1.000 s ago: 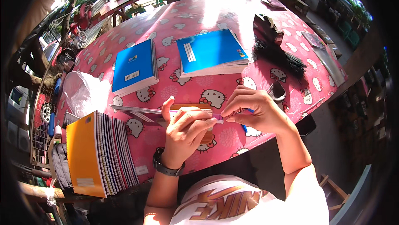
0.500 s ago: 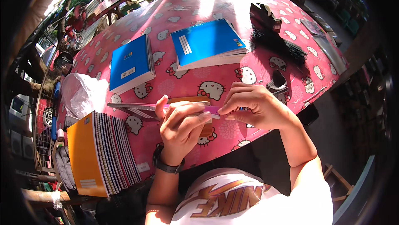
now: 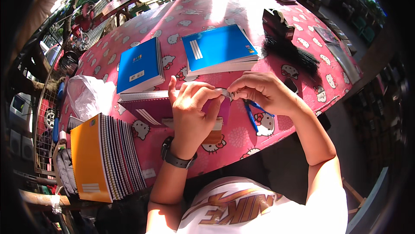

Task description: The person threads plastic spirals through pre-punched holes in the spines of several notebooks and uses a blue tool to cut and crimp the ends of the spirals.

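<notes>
A purple spiral notebook (image 3: 149,113) stands on its lower edge, cover toward me, spiral edge along the top. My left hand (image 3: 192,108), wearing a dark watch, grips it near its upper right end. My right hand (image 3: 263,93) is closed in a pinch at that same top corner, fingertips almost touching the left ones. What exactly sits between the right fingertips is too small to make out, perhaps the end of the spiral. Just below the right hand, a blue-handled tool (image 3: 253,115) lies on the table. Beneath the notebook a brown flat piece (image 3: 214,137) partly shows.
Two stacks of blue notebooks, a left stack (image 3: 139,65) and a right stack (image 3: 218,48), lie farther back on the pink patterned tablecloth (image 3: 242,136). Orange spiral notebooks (image 3: 90,160) are piled at left, beside a plastic bag (image 3: 88,95). Black spiral coils (image 3: 294,54) lie at right.
The purple notebook has turned from nearly edge-on to showing its cover. Both hands have shifted slightly, the right one upward, and the blue-handled tool now shows on the table.
</notes>
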Motion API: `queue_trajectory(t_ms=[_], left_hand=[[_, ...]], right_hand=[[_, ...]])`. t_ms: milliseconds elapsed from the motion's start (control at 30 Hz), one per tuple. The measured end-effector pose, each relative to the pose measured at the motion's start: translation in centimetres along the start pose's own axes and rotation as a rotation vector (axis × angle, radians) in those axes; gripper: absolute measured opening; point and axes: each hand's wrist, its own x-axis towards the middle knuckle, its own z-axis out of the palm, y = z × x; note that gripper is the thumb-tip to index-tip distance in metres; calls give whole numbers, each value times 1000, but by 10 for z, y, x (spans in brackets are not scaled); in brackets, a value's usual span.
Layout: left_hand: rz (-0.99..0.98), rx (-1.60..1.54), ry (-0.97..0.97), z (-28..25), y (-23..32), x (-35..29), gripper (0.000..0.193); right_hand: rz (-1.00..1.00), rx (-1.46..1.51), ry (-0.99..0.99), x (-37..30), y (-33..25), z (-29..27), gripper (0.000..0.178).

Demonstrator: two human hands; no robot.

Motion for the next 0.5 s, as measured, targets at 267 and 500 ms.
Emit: queue_trajectory(t_ms=[267, 500], left_hand=[[-33, -49, -48, -1, -1, 2, 10], [-24, -4, -34, -1, 2, -1, 19]], right_hand=[[-12, -85, 33, -3, 0, 6, 21], [261, -52, 25, -6, -18, 2, 17]])
